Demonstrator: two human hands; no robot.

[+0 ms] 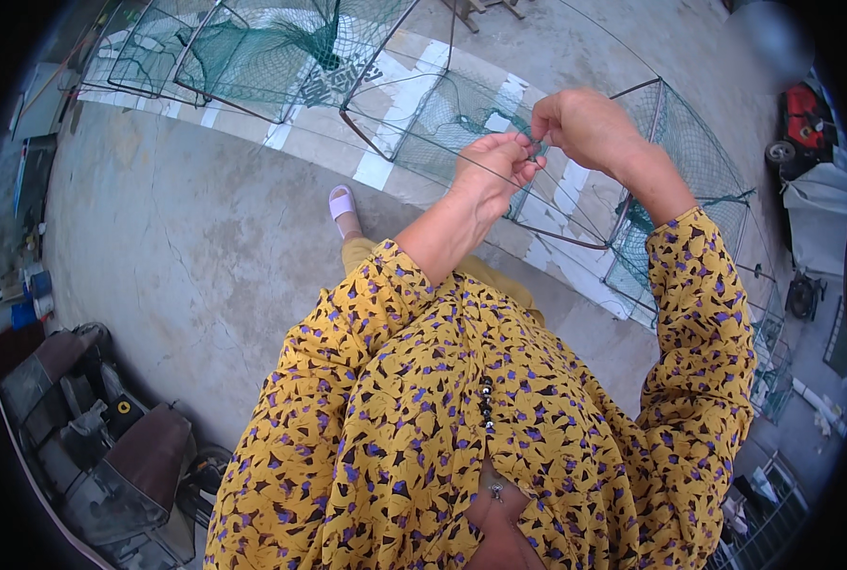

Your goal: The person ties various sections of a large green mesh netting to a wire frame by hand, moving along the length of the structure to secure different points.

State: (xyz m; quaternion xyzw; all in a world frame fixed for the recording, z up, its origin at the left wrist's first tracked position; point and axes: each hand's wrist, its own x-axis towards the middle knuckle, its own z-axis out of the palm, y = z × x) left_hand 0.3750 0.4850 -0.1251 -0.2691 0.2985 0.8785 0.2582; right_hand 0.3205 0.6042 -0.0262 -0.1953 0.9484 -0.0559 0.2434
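A long green net trap (pixel 238 57) in mid-work: mesh already spans its frames (pixel 366 135), one small spot in hand.

The left hand (pixel 488 173) and right hand (pixel 590 128) come together over the trap, fingertips pinched on a small bit of cord or bunched mesh, too small to tell which. The netting appears fully hung on the frames; the spot at the fingertips looks unfinished, and how many others remain cannot be told. The trap stretches from upper left to lower right, across pale sheeting (pixel 374 171) on the concrete floor (pixel 205 228). Its mesh is fine, sheer and slack, gathering into a darker, ropy funnel (pixel 326 47); the frames are thin, stiff, brownish rods with squared corners. The concrete is grey, blotched and finely cracked.
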